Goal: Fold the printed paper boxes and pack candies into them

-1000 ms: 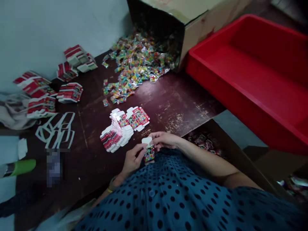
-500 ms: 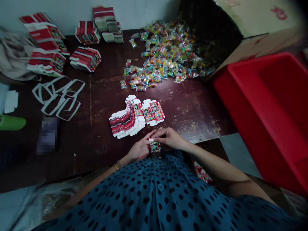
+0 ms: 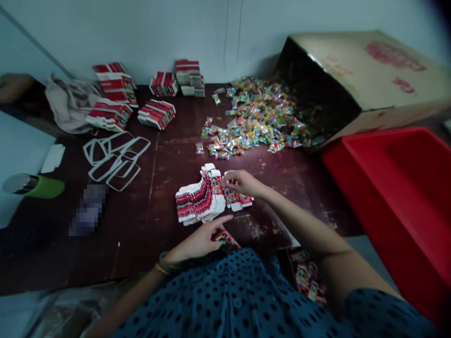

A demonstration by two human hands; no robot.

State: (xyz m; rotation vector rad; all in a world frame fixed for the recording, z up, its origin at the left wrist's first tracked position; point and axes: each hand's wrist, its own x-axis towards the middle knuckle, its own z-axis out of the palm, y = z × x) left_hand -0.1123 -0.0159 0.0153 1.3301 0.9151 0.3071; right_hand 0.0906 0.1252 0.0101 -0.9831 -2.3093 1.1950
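Note:
My left hand point(image 3: 199, 240) is near the table's front edge, its fingers wrapped loosely round a small red printed box point(image 3: 227, 238) close to my shirt, the index finger stretched out. Farther forward, my right hand point(image 3: 243, 181) hangs over the flat printed cartons point(image 3: 235, 198), fingertips pinched together; what lies between them, if anything, is too small to tell. Just left of it a fanned row of folded red-and-white cartons point(image 3: 197, 202) lies on the dark table. Behind both hands spreads a heap of small candy packets point(image 3: 253, 117) in clear wrappers.
Stacks of red cartons point(image 3: 157, 114) stand at the back left, with white bands point(image 3: 114, 162) before them. A green bottle point(image 3: 45, 186) lies far left. At right are a large cardboard box point(image 3: 373, 70) and a red bin point(image 3: 387, 188). Printed boxes point(image 3: 310, 279) lie below the table edge.
The view has tilted up. My right hand has left the small box and moved forward to the flat cartons. My left hand keeps the box, which is now tilted.

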